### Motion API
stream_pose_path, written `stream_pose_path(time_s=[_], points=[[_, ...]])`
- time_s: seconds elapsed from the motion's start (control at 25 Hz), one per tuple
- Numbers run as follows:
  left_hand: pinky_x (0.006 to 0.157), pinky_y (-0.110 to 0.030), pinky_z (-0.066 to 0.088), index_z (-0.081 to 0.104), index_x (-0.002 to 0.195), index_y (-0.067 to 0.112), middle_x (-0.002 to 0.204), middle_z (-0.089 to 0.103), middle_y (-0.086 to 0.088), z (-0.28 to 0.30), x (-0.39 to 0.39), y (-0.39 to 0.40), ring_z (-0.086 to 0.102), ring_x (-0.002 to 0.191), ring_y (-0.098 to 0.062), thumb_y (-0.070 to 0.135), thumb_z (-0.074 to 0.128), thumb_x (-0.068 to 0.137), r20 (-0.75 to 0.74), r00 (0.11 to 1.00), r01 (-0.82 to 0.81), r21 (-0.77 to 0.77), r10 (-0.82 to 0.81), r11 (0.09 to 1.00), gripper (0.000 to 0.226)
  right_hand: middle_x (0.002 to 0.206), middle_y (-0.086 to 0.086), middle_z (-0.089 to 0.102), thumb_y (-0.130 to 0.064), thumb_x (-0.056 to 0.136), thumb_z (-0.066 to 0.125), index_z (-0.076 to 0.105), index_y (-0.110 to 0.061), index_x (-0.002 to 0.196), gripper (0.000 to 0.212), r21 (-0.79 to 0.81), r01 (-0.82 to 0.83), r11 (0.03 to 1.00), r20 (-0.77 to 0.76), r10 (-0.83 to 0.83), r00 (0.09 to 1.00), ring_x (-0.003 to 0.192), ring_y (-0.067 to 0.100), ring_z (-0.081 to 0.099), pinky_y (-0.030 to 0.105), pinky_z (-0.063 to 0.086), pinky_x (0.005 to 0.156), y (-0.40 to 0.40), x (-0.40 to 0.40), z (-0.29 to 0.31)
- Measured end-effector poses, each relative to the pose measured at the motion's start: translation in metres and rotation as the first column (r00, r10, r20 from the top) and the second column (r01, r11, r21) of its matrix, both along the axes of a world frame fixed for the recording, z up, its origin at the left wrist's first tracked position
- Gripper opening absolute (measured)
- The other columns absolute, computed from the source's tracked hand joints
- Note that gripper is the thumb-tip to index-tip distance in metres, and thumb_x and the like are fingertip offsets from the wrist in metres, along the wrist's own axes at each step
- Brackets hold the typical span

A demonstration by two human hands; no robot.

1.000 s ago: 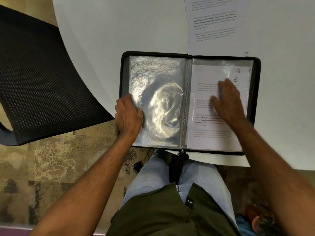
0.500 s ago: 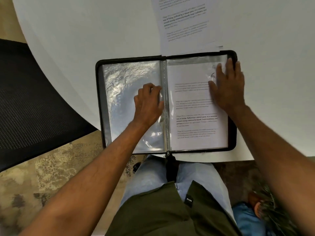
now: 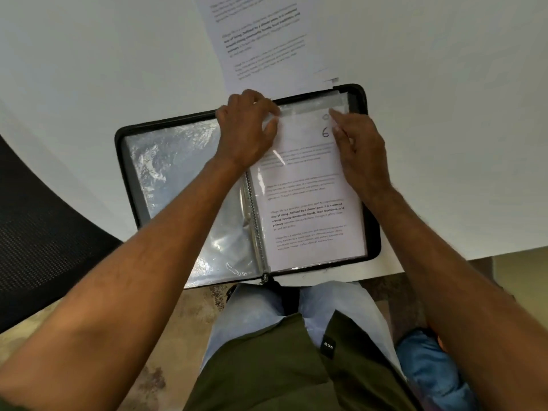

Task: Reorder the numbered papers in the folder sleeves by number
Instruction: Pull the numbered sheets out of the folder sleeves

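The open folder (image 3: 130,173) sat mid-frame on the white table (image 3: 89,69), and the paper marked 6 (image 3: 308,179) was in its right-hand sleeve. Left hand (image 3: 247,129) pinched that sleeve's top edge, while the right hand (image 3: 360,149) rested on the paper's upper right corner, fingers fairly straight. More loose sheets (image 3: 261,37) lay at the top of the frame.

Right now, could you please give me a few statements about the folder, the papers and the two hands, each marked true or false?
1. The folder lies open on the white table. True.
2. The left hand rests on the chair. False: it is at the top edge of the right-hand sleeve.
3. The paper in that sleeve shows a handwritten 6. True.
4. The left-hand sleeve holds a printed page. False: it looks empty.
5. The loose sheets lie beyond the folder. True.
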State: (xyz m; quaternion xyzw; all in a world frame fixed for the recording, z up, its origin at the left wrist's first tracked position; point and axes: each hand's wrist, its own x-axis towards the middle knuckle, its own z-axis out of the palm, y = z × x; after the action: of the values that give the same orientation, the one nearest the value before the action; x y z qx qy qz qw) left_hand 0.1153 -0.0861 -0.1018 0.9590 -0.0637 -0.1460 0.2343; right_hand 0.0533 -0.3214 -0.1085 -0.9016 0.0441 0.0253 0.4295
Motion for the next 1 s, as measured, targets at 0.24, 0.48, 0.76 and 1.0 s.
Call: stream_pose_path(time_s=[0.24, 0.48, 0.76, 1.0], points=[[0.090, -0.032, 0.016, 0.072, 0.104, 0.028, 0.100, 0.069, 0.015, 0.007, 0.024, -0.008, 0.060, 0.099, -0.010, 0.020, 0.050, 0.094, -0.122, 0.993, -0.010, -0.061, 0.003, 0.998, 0.026, 0.118, -0.004, 0.064, -0.013, 0.100, 0.055, 0.046, -0.028, 0.148, 0.051, 0.206, 0.313, 0.927, -0.296, -0.246, 0.923, 0.094, 0.004, 0.064, 0.010, 0.051, 0.079, -0.004, 0.005, 0.014], [0.112, -0.047, 0.036, 0.077, 0.078, 0.032, 0.085, 0.070, 0.020, -0.003, 0.042, -0.003, 0.067, 0.101, -0.013, 0.006, 0.066, 0.087, -0.220, 0.974, 0.046, -0.059, -0.058, 0.997, 0.030, 0.120, -0.003, 0.070, -0.011, 0.102, 0.056, 0.062, -0.018, 0.134, 0.034, 0.150, 0.280, 0.948, -0.371, -0.208, 0.905, 0.107, 0.008, 0.067, 0.013, 0.054, 0.086, -0.010, 0.000, 0.004], [0.102, -0.043, 0.048, 0.077, 0.111, 0.029, 0.116, 0.073, 0.007, -0.003, 0.047, -0.015, 0.065, 0.105, -0.014, 0.025, 0.072, 0.095, -0.281, 0.930, 0.218, -0.102, -0.238, 0.971, 0.018, 0.120, -0.001, 0.069, -0.014, 0.105, 0.053, 0.064, -0.015, 0.123, 0.021, 0.167, 0.295, 0.941, -0.379, -0.214, 0.900, 0.109, 0.013, 0.067, 0.027, 0.060, 0.088, -0.008, 0.002, 0.002], [0.079, -0.029, 0.040, 0.067, 0.114, 0.024, 0.103, 0.054, 0.005, -0.011, 0.033, -0.032, 0.056, 0.090, -0.014, 0.031, 0.075, 0.090, -0.220, 0.930, 0.281, -0.085, -0.293, 0.956, 0.026, 0.113, -0.003, 0.070, -0.013, 0.105, 0.052, 0.065, -0.017, 0.117, 0.018, 0.183, 0.296, 0.938, -0.367, -0.214, 0.905, 0.102, 0.010, 0.067, 0.024, 0.060, 0.082, -0.007, 0.002, 0.005]])
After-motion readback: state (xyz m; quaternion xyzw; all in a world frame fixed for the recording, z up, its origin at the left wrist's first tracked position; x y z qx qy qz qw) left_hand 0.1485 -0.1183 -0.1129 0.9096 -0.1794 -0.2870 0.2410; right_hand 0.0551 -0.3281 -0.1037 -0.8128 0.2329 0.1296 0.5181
